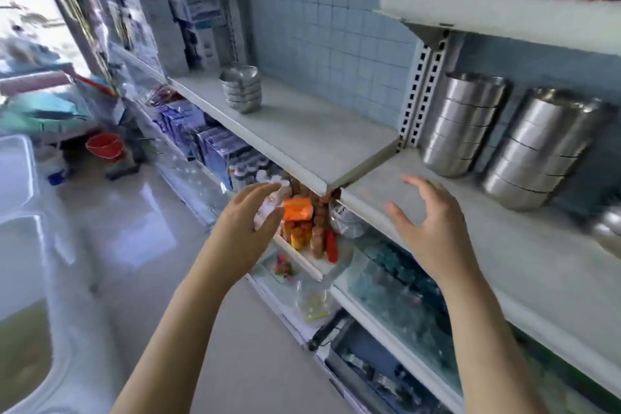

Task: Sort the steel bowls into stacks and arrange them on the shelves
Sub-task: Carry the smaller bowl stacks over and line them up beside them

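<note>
Both hands are up in front of the shelves, each grip wide & holding nothing. Left hand (247,228) hangs w/ fingers spread, in front of an orange packet (297,208) on the lower shelf. Right hand (433,228) hovers over the front edge of the right shelf board (497,245), fingers loosely curved. Short stack of steel bowls (242,89) sits on the left shelf board (302,131), toward its far end. Tall stack (462,126) & second tall stack (534,151) stand side by side at the back of the right board, well apart from both hands.
</note>
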Available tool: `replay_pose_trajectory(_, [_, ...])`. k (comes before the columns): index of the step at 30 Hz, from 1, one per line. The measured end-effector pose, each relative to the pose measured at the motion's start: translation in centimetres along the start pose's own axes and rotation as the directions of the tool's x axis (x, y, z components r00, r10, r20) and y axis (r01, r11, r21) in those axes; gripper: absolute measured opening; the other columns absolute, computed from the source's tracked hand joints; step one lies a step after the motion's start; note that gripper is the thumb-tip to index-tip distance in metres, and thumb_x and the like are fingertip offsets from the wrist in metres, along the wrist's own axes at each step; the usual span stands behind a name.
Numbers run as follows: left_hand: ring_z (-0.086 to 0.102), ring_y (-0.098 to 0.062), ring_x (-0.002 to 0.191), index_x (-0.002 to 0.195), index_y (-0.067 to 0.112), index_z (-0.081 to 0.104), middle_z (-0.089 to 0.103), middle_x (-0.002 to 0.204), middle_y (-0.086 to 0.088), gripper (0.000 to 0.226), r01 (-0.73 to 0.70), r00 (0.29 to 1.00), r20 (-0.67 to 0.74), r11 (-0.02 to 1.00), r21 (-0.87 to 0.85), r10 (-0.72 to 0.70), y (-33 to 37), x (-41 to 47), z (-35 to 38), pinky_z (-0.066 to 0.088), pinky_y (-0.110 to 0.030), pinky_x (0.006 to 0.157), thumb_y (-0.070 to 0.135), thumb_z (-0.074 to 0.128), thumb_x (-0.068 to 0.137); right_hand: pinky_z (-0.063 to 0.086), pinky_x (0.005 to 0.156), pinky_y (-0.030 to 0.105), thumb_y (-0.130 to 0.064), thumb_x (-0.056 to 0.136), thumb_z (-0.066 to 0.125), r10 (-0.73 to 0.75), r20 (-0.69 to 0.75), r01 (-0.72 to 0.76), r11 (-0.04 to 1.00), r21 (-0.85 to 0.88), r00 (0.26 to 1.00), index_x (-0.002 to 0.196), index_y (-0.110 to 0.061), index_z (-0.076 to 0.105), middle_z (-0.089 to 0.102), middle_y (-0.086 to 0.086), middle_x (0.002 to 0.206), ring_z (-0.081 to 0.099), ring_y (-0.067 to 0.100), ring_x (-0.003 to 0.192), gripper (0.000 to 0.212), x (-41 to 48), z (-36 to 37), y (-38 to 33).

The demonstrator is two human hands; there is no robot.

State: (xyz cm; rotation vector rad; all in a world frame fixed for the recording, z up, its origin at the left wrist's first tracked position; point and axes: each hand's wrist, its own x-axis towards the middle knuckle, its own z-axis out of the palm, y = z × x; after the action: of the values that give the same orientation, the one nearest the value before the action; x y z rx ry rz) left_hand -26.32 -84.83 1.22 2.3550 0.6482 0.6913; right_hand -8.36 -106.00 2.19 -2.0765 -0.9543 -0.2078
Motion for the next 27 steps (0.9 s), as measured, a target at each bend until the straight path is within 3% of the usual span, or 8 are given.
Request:
replay_pose_trajectory(5, [0.05,-0.014,0.129,0.141,0.027,0.05,0.049,0.143,0.005,0.044,0.06,0.998,-0.03,0.997,-0.043,-0.062,-7.5,7.5,-3.4,0.043,-0.032,0.104,0.03,0.057,0.098,0.033,0.103,0.024,-0.027,0.092,0.068,-0.039,0.016,0.037,0.997,0.075,0.999,0.134,-0.014,0.057,0.058,0.001,0.134,0.049,0.016,0.127,0.046,8.8,9.2,-3.4])
replay_pose_trajectory(11, [0.047,-0.015,0.132,0.146,0.029,0.043,0.047,0.146,0.004,0.049,0.134,0.99,-0.022,0.986,-0.101,-0.136,-16.3,19.7,-5.5,0.042,-0.037,0.109,0.034,0.055,0.099,0.022,0.094,-0.004,-0.026,0.096,0.063,-0.015,0.032,0.009,0.98,0.199,0.999,0.139,-0.017,0.053,0.049,-0.012,0.131,0.039,-0.004,0.12,0.045,21.4,21.0,-5.8])
replay_pose_trajectory(17, [0.047,-0.013,0.133,0.149,0.03,0.039,0.044,0.15,0.007,0.058,0.223,0.975,0.042,0.95,-0.218,-0.219,-24.1,29.7,-6.6,0.045,-0.043,0.108,0.043,0.057,0.096,0.036,0.107,0.026,-0.034,0.096,0.062,0.076,0.088,-0.1,0.946,0.308,0.993,0.143,-0.026,0.048,0.046,-0.017,0.138,0.043,0.003,0.127,0.049,32.0,29.9,-8.3])
replay_pose_trajectory(21, [0.048,-0.015,0.134,0.152,0.032,0.033,0.038,0.155,0.007,0.065,0.265,0.964,0.111,0.873,-0.408,-0.241,-28.0,36.4,-6.2,0.045,-0.042,0.108,0.048,0.057,0.093,0.039,0.1,0.028,-0.042,0.096,0.059,0.263,0.154,-0.305,0.849,0.433,0.952,0.144,-0.035,0.044,0.047,-0.007,0.149,0.05,0.015,0.13,0.051,37.3,35.0,-8.6])
replay_pose_trajectory(23, [0.044,-0.016,0.138,0.154,0.036,0.027,0.034,0.157,0.007,0.073,0.292,0.956,0.169,0.821,-0.491,-0.239,-29.6,39.9,-5.7,0.044,-0.037,0.106,0.054,0.057,0.09,0.041,0.103,0.032,-0.048,0.095,0.058,0.346,0.186,-0.392,0.772,0.5,0.919,0.146,-0.037,0.04,0.045,-0.006,0.15,0.05,0.011,0.127,0.054,39.7,37.3,-8.9])
replay_pose_trajectory(25, [0.038,-0.017,0.142,0.154,0.039,0.022,0.03,0.16,0.006,0.077,0.338,0.941,0.231,0.756,-0.561,-0.249,-31.2,43.3,-5.2,0.041,-0.035,0.105,0.059,0.054,0.088,0.039,0.112,0.043,-0.059,0.09,0.056,0.41,0.215,-0.458,0.713,0.531,0.886,0.147,-0.041,0.037,0.047,-0.015,0.143,0.047,0.009,0.13,0.062,41.7,39.5,-9.0])
replay_pose_trajectory(27, [0.034,-0.019,0.145,0.154,0.043,0.02,0.026,0.162,0.007,0.082,0.399,0.915,0.312,0.675,-0.62,-0.255,-32.6,46.5,-4.8,0.034,-0.041,0.113,0.071,0.05,0.083,0.033,0.117,0.048,-0.065,0.09,0.053,0.477,0.229,-0.516,0.65,0.558,0.849,0.147,-0.045,0.037,0.048,-0.025,0.132,0.044,0.01,0.135,0.063,43.2,41.4,-9.0])
